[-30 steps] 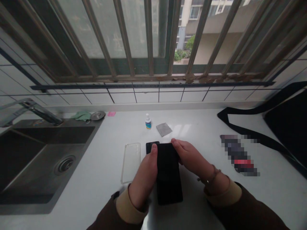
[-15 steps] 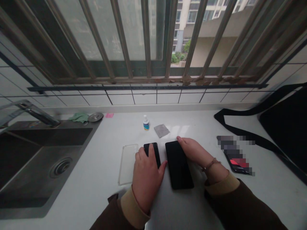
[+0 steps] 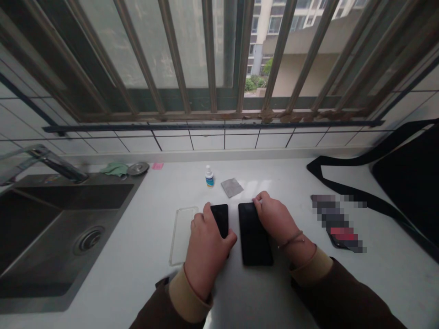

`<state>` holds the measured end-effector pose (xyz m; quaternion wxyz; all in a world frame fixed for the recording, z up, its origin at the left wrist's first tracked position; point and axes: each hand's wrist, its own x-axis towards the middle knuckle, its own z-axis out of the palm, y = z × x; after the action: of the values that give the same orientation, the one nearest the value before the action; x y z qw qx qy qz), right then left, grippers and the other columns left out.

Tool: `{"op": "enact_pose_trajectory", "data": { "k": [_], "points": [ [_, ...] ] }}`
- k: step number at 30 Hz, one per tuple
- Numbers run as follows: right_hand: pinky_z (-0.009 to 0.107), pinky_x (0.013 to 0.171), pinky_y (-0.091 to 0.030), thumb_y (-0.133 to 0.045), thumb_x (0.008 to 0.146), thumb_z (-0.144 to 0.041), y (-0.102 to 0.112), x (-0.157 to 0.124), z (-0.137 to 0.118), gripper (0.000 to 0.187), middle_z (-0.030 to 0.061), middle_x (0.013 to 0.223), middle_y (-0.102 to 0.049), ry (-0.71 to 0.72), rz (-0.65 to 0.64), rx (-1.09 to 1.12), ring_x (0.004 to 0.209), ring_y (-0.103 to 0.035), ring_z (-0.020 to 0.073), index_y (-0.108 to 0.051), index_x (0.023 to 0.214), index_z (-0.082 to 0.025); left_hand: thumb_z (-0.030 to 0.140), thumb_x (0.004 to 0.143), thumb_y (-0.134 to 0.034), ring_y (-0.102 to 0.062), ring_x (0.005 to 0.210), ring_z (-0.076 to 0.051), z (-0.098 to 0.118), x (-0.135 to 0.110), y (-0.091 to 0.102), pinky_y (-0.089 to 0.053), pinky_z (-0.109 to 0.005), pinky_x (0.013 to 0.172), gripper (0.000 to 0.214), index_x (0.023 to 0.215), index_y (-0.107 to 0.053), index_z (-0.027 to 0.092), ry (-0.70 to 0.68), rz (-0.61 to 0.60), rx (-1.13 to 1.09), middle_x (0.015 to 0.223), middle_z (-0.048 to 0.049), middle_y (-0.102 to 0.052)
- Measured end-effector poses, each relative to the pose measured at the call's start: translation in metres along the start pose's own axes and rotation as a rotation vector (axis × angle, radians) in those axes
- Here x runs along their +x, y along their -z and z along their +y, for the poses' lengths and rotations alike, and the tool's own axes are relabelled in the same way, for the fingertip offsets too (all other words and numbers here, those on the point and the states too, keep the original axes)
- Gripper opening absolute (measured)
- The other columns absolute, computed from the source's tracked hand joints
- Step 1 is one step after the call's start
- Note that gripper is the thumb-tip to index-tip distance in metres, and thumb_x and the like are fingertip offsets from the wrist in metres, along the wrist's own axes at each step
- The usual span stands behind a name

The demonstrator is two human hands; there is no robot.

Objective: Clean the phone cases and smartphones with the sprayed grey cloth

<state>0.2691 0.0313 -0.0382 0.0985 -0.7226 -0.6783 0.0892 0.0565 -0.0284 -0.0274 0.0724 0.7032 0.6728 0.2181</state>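
Though indoors, white countertop [image 3: 144, 219] (sink [image 3: 132, 189] beside)

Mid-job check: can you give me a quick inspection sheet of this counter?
surface: white countertop, glossy.
job's things: black phone, second black phone, clear phone case beside them.
clutter: small dropper bottle, grey wipe, blurred object.
hands: left hand covers the first phone's lower part; right hand has fingertips on the second phone's top edge.
cables: nothing seen.
surroundings: steel sink, faucet, black bag, barred window.
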Motion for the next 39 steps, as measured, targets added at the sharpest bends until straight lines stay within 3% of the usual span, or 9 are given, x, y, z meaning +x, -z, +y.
{"op": "enact_pose_trajectory", "data": {
  "k": [3,13,17,21,24,27,34,37,39],
  "points": [
    [0.031,0.062,-0.035,-0.05,0.114,-0.034,-0.001,-0.001,-0.002,0.02,0.0095,0.085,-0.078,-0.009,0.008,-0.036,0.08,-0.076,0.0262,-0.062,0.116,-0.017,0.029,0.086,-0.076,-0.061,0.116,-0.037,-0.001,0.002,0.0,-0.053,-0.052,0.101,0.085,0.156,-0.035,0.005,-0.002,0.015,-0.063,0.12,-0.019,-0.059],
    [0.033,0.06,-0.036,-0.053,0.113,-0.037,0.01,-0.004,-0.004,0.025,0.0134,0.083,-0.078,-0.011,0.055,-0.108,0.077,-0.077,0.0301,-0.064,0.11,-0.015,0.032,0.085,-0.077,-0.062,0.113,-0.038,-0.001,0.004,-0.004,-0.054,-0.055,0.099,0.084,0.154,-0.039,0.004,0.003,0.019,-0.014,0.118,-0.0199,-0.061],
    [0.032,0.064,-0.041,-0.051,0.112,-0.04,0.021,-0.016,-0.02,0.031,0.0085,0.077,-0.077,0.103,0.182,0.138,0.073,-0.076,0.0253,-0.07,0.099,-0.019,0.033,0.086,-0.077,-0.063,0.116,-0.038,-0.002,0.005,-0.005,-0.054,-0.055,0.102,0.084,0.155,-0.038,0.005,0.002,0.041,-0.032,0.12,-0.02,-0.061],
    [0.027,0.059,-0.046,-0.049,0.111,-0.038,0.015,-0.029,-0.04,0.038,0.0032,0.078,-0.079,0.223,-0.115,0.614,0.059,-0.071,0.0154,-0.069,0.083,-0.021,0.036,0.089,-0.077,-0.065,0.114,-0.04,-0.004,0.005,-0.007,-0.056,-0.055,0.099,0.084,0.154,-0.039,0.001,0.006,0.039,-0.025,0.12,-0.0223,-0.063],
    [0.024,0.046,-0.043,-0.05,0.109,-0.037,0.005,-0.033,-0.048,0.031,0.002,0.074,-0.077,0.144,-0.33,0.793,0.048,-0.066,0.0139,-0.072,0.092,-0.022,0.042,0.094,-0.074,-0.064,0.117,-0.042,-0.004,0.004,-0.008,-0.056,-0.057,0.099,0.08,0.154,-0.039,0.001,-0.013,0.054,-0.043,0.122,-0.0243,-0.063],
    [0.023,0.039,-0.037,-0.05,0.108,-0.036,-0.002,-0.032,-0.05,0.034,-0.0006,0.055,-0.066,0.029,-0.421,0.857,0.039,-0.057,0.0137,-0.07,0.085,-0.021,0.041,0.096,-0.072,-0.063,0.123,-0.042,-0.003,0.002,-0.01,-0.056,-0.058,0.101,0.077,0.154,-0.039,0.004,-0.037,0.058,-0.09,0.125,-0.0246,-0.062],
    [0.022,0.044,-0.04,-0.058,0.103,-0.026,-0.001,-0.027,-0.048,0.023,-0.0007,0.059,-0.067,-0.045,-0.312,0.88,0.044,-0.058,0.0117,-0.072,0.086,-0.018,0.035,0.096,-0.07,-0.06,0.133,-0.039,-0.003,-0.004,-0.014,-0.053,-0.058,0.109,0.074,0.157,-0.035,0.012,-0.157,0.004,-0.283,0.142,-0.0237,-0.058],
    [0.022,0.045,-0.041,-0.059,0.102,-0.034,0.002,-0.028,-0.045,0.023,0.0002,0.064,-0.068,-0.049,-0.231,0.942,0.047,-0.056,0.0117,-0.073,0.092,-0.017,0.038,0.101,-0.063,-0.063,0.129,-0.036,-0.004,0.002,-0.002,-0.055,-0.054,0.106,0.062,0.154,-0.041,0.013,-0.165,-0.006,-0.337,0.14,-0.0222,-0.061],
    [0.023,0.043,-0.04,-0.06,0.101,-0.043,0.004,-0.028,-0.042,0.028,-0.0004,0.066,-0.067,-0.054,-0.184,1.054,0.047,-0.055,0.0121,-0.073,0.098,-0.018,0.03,0.105,-0.052,-0.065,0.122,-0.034,-0.007,0.01,0.012,-0.055,-0.052,0.105,0.048,0.148,-0.048,0.01,-0.117,0.085,-0.262,0.131,-0.0219,-0.065]
  ]
}}
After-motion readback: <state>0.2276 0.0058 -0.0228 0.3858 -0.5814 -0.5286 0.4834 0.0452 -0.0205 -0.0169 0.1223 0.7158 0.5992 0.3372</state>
